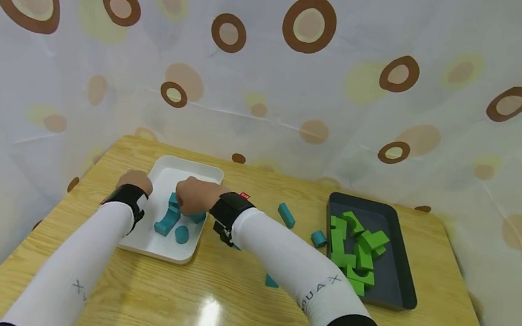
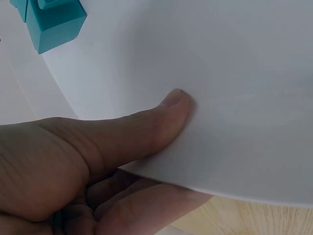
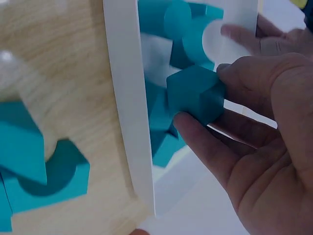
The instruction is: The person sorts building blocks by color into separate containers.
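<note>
At the left of the table stands a white tray point(image 1: 137, 240) with several teal blocks in it, among them a curved one point(image 1: 167, 222) and a round one point(image 1: 182, 235). My left hand point(image 1: 136, 180) grips the tray's left rim; in the left wrist view its thumb point(image 2: 146, 129) presses the inner wall and the fingers lie under the edge. Over the tray, my right hand point(image 1: 196, 196) pinches a teal cube-like block point(image 3: 195, 93) between thumb and fingers. Other teal blocks lie below it.
A dark grey tray point(image 1: 402, 269) at the right holds several green blocks point(image 1: 362, 256). Between the trays lie loose teal blocks, including a long one point(image 1: 286, 215) and a cylinder point(image 1: 318, 238). A teal block with a rounded notch point(image 3: 73, 183) lies beside the white tray. A patterned curtain point(image 1: 275, 84) hangs behind.
</note>
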{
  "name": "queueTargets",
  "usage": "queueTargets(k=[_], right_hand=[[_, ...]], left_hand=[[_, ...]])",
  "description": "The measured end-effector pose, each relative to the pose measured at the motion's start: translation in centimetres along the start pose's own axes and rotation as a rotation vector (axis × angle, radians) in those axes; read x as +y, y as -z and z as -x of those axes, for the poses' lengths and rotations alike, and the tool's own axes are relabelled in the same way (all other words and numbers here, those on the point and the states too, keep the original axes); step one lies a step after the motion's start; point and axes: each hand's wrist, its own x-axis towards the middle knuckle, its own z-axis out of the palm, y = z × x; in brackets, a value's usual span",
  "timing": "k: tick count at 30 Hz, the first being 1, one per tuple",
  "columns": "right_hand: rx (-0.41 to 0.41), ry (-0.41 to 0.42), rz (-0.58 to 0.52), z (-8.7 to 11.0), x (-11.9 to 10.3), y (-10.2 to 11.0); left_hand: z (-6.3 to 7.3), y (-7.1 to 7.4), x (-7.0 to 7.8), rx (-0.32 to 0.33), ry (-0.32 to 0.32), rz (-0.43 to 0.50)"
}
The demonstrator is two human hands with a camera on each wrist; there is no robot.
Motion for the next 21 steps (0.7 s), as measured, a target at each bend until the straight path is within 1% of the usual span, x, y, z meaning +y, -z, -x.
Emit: queueTargets(k=[2,6,9,10,13,17,21], right_hand=[[-0.004,0.001,0.006,-0.2,-0.4,-0.5],[0.017,0.010,0.011,-0.2,-0.9,-1.2],[0.035,0.032,0.032,0.3,-1.6,-1.4],[0.036,0.041,0.041,0.4,-1.7,-1.4],[0.045,0.053,0.038,0.7,-1.7,-1.4],[0.094,0.045,0.020,0.6,0.0,-1.1],[0.161,0.050,0.038,1.2,2.9,-0.1]], left_hand=[[-0.1,0.1,0.1,0.009,-0.007,-0.009],[-0.4,0.3,0.3,0.018,-0.019,-0.029],[-0.5,0.4,0.0,0.023,-0.040,-0.029],[-0.4,0.4,-0.1,0.025,-0.055,-0.033],[-0.3,0.5,-0.3,0.041,-0.068,-0.036],[-0.2,0.9,0.0,0.042,-0.056,-0.044],[0.0,1.4,-0.2,0.018,-0.104,-0.121]])
